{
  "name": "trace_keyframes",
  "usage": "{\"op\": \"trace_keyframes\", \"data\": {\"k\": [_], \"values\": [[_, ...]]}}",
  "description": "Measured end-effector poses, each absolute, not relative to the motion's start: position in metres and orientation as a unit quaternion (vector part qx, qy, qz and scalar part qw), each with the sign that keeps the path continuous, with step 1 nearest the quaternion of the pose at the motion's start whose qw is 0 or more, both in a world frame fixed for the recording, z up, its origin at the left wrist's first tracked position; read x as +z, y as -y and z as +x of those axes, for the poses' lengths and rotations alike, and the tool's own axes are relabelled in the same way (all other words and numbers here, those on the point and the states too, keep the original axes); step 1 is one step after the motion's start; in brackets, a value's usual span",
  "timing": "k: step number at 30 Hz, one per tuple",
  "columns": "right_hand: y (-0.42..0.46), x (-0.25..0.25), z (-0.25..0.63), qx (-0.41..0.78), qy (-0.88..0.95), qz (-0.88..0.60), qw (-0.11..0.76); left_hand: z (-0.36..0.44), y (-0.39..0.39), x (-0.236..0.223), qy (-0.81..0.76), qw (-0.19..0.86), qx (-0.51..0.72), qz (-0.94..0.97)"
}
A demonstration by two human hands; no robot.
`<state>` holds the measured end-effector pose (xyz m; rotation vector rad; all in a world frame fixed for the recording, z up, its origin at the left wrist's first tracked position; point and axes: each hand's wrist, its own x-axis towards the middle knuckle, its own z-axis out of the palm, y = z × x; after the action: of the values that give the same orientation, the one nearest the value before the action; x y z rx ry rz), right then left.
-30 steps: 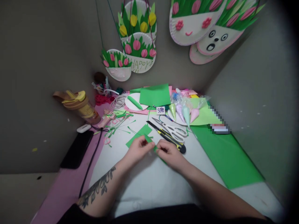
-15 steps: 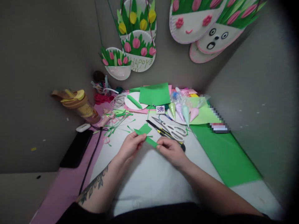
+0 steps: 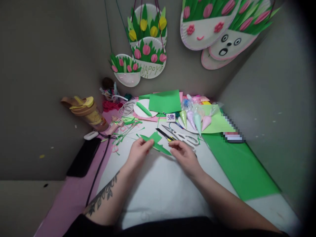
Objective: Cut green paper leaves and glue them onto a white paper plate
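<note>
A long, pointed green paper leaf (image 3: 161, 148) slants down to the right in front of me. My left hand (image 3: 141, 149) pinches it near its upper end between thumb and fingers. Close by the lower tip is my right hand (image 3: 185, 156), thumb and forefinger slightly apart; I see nothing between them. Just behind the leaf, a small green paper piece (image 3: 156, 137) is partly covered by it. A black-and-yellow utility knife (image 3: 164, 134) and white-handled scissors (image 3: 185, 136) lie beyond my right hand, which hides part of the knife.
Green paper scraps (image 3: 127, 126) lie at the left, near a black phone (image 3: 84, 158) and a lidded cup (image 3: 91, 115). Behind are a white paper plate (image 3: 139, 113), green sheets (image 3: 165, 101) and filled piping bags (image 3: 197, 121). A large green sheet (image 3: 244, 168) covers the right side.
The green leaf now shows longer and flatter between my hands. My right fingers have loosened and shifted slightly away from its tip. The view has tilted a little.
</note>
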<state>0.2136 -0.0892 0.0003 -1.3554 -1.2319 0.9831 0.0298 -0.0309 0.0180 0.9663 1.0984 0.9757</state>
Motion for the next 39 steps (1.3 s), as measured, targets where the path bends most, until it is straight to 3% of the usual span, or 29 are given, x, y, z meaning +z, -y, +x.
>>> {"op": "trace_keyframes", "data": {"k": [6, 12, 17, 21, 28, 39], "values": [[0.091, 0.006, 0.208, 0.397, 0.610, -0.530, 0.436, 0.038, 0.041, 0.017, -0.465, 0.670, 0.390, 0.428], [0.091, 0.009, 0.210, 0.419, 0.601, -0.516, 0.443, 0.023, 0.020, 0.017, -0.447, 0.717, 0.439, 0.305], [0.089, 0.001, 0.212, 0.417, 0.565, -0.546, 0.456, 0.022, 0.013, 0.021, -0.448, 0.687, 0.509, 0.263], [0.089, -0.001, 0.211, 0.393, 0.554, -0.570, 0.462, 0.035, 0.032, 0.018, -0.394, 0.722, 0.432, 0.369], [0.090, 0.002, 0.204, 0.368, 0.605, -0.545, 0.449, 0.051, 0.052, -0.003, -0.441, 0.652, 0.372, 0.492], [0.090, 0.004, 0.208, 0.407, 0.583, -0.538, 0.453, 0.038, 0.037, 0.016, -0.470, 0.701, 0.412, 0.344]]}}
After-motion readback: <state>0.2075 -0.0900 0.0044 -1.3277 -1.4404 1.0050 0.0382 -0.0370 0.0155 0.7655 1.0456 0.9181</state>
